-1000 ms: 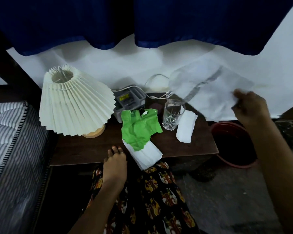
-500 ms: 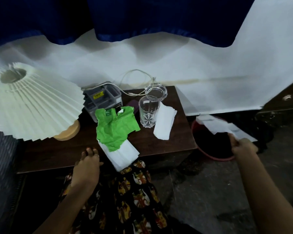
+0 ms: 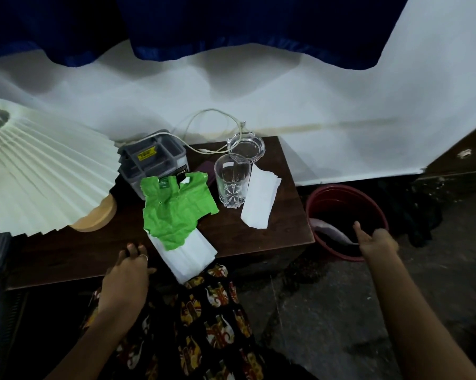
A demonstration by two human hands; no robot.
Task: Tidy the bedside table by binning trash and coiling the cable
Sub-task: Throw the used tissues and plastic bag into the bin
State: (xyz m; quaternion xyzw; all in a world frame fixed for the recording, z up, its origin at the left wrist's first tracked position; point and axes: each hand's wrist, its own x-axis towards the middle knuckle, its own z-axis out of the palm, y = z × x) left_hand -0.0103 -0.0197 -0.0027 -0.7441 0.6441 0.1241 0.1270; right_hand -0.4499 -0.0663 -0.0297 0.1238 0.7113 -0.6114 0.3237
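Loosely spread fingers are all the right hand (image 3: 377,241) shows: it hangs over the near rim of the red bin (image 3: 324,191) on the floor, thumb stuck out, gripping nothing that can be made out. A pale sheet (image 3: 330,232) lies inside the bin just beside that hand, blurred, and looks like binned trash; whether a fingertip touches it cannot be told. The left hand (image 3: 127,272) rests at the front edge of the bedside table (image 3: 258,242), fingers bent onto the dark wood and holding nothing, probably to steady the person while the other arm reaches sideways.

Only the head view is given, and it looks down on the tabletop. A crumpled green wrapper (image 3: 176,212) lies over a stack of white paper (image 3: 187,256) that juts past the front edge, close to the left hand and so the easiest trash to take next. Another folded white paper (image 3: 258,198) leans against a clear drinking glass (image 3: 232,182), in front of a glass ashtray (image 3: 246,145). The white cable (image 3: 214,116) loops loosely behind the table to a grey compartment box (image 3: 154,163), not yet coiled. A pleated lamp shade (image 3: 39,171) fills the left. Judging by this, binning is partly done and the cable awaits.
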